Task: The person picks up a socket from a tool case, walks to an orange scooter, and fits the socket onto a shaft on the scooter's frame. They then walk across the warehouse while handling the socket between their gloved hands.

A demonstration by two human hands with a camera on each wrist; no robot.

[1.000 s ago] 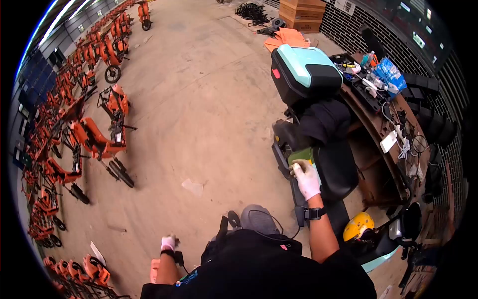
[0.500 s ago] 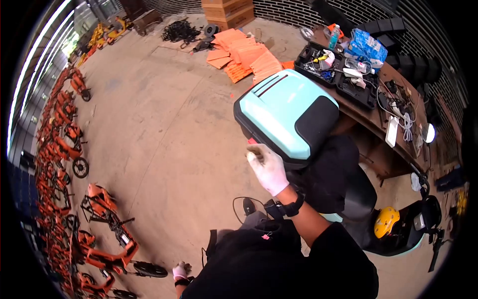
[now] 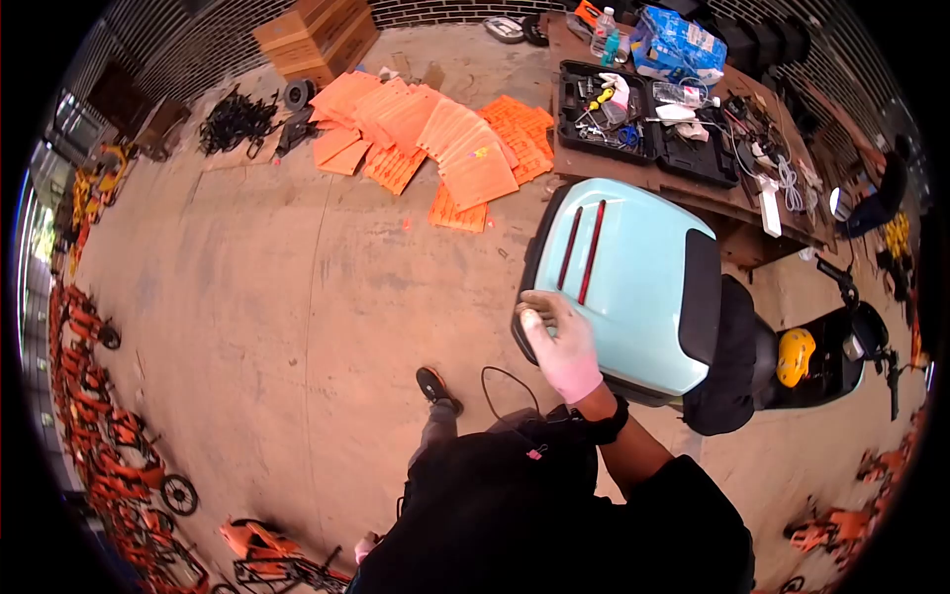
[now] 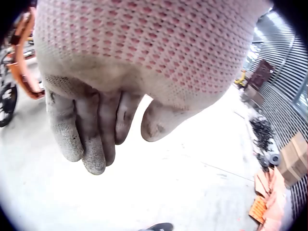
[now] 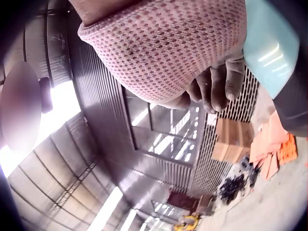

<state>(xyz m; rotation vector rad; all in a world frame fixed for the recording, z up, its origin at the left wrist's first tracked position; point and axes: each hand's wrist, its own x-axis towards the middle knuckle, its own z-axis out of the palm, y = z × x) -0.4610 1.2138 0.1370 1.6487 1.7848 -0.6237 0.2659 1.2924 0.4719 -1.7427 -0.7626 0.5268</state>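
Brown worktop [image 3: 606,171] has an open black tool case [image 3: 705,170] and shiny blue plastic pack [image 3: 678,48] on it; rectangular orange sheets [image 3: 475,178] pretty much litter the tan floor [image 3: 247,297].

Red-striped turquoise case [image 3: 633,287], yellow helmet [image 3: 795,357]

No text, brand or number legible in any view. Blue pack [image 3: 678,48] on table [image 3: 586,164]: pale print on wrapping, too small to read. Orange sheets [image 3: 477,176] on floor [image 3: 247,297]: darker markings on some, letters not resolved. Cartons [image 3: 315,42]: any print unreadable. Yellow helmet [image 3: 795,358]: small dark marks, lettering cannot be confirmed.
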